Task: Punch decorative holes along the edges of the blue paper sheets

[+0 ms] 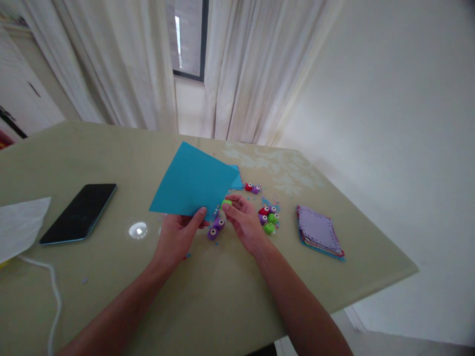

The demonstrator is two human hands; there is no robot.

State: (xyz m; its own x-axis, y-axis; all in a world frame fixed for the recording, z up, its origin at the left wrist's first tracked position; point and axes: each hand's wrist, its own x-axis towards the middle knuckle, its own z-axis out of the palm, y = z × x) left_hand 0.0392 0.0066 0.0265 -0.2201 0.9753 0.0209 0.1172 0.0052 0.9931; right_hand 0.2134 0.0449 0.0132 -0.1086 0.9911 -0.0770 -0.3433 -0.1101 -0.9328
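My left hand (180, 234) pinches the lower edge of a square sheet of blue paper (195, 179), thumb on top, and holds it tilted above the table. At the sheet's lower right corner, my right hand (243, 217) grips a small green paper punch (226, 203) between thumb and fingers. Whether the punch is on the paper's edge I cannot tell. Below the hands lie purple punches (216, 229) with googly eyes. Right of my right hand sits a cluster of red, purple and green punches (268, 219). Red and purple punches (253, 188) lie farther back.
A stack of paper squares with punched edges (319, 232) lies at the right. More blue paper (236, 178) is behind the held sheet. Coloured paper bits (270, 201) are scattered about. At the left are a dark tablet (79, 213), white paper (21, 223) and a white cable (54, 287).
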